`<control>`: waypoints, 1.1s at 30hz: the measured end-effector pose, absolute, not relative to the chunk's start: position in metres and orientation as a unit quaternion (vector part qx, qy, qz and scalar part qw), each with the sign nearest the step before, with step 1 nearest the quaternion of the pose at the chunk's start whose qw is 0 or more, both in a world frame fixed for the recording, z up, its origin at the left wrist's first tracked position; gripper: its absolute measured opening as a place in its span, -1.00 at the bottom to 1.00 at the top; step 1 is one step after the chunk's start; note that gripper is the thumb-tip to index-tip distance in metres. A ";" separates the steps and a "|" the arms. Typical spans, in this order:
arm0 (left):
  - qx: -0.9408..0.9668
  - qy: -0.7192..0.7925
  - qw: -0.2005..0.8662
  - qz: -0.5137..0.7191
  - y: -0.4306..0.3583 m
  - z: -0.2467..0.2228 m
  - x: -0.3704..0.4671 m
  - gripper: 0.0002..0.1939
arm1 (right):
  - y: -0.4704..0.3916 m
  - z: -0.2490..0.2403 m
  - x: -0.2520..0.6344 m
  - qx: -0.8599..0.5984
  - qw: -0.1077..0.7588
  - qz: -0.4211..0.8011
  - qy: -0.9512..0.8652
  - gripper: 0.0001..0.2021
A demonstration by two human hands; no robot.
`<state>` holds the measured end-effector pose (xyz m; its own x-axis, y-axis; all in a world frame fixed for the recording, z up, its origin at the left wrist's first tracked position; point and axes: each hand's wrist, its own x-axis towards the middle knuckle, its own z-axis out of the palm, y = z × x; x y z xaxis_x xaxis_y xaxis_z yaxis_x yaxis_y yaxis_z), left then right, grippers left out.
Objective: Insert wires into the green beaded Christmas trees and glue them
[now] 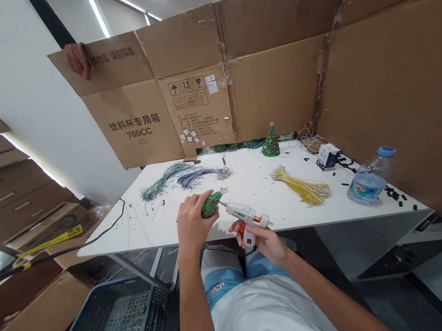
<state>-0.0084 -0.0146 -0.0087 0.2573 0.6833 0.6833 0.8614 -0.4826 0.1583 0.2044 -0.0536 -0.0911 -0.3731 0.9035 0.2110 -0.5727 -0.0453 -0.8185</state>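
Observation:
My left hand (193, 219) is closed around a small green Christmas tree (210, 204), tilted so its silver star tip points right. In my right hand (266, 240) is a white glue gun (246, 212) with an orange trigger, my fingers wrapped round its handle. The gun's nozzle points up and left, close beside the upper part of the tree; whether they touch I cannot tell. Beyond my hands lie a bundle of blue wires (201, 176), a bundle of green wires (165, 179) and, to the right, a bundle of yellow wires (302, 185).
Another Christmas tree (270, 142) stands at the back of the white table (130, 227). At the right are a water bottle (370, 179), a small box (327, 156) and scattered black pieces. Cardboard (275, 85) walls the back and right. Another person's hand (78, 60) grips its top edge.

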 end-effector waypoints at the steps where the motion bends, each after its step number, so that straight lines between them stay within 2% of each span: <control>1: -0.784 -0.492 0.126 -0.357 -0.015 -0.009 -0.008 -0.53 | -0.054 -0.091 0.204 -0.187 0.528 0.699 -0.444 -0.71; 33: -0.794 -0.489 0.138 -0.333 -0.017 -0.010 -0.014 -0.48 | -0.054 -0.086 0.214 -0.239 0.514 0.684 -0.458 -0.73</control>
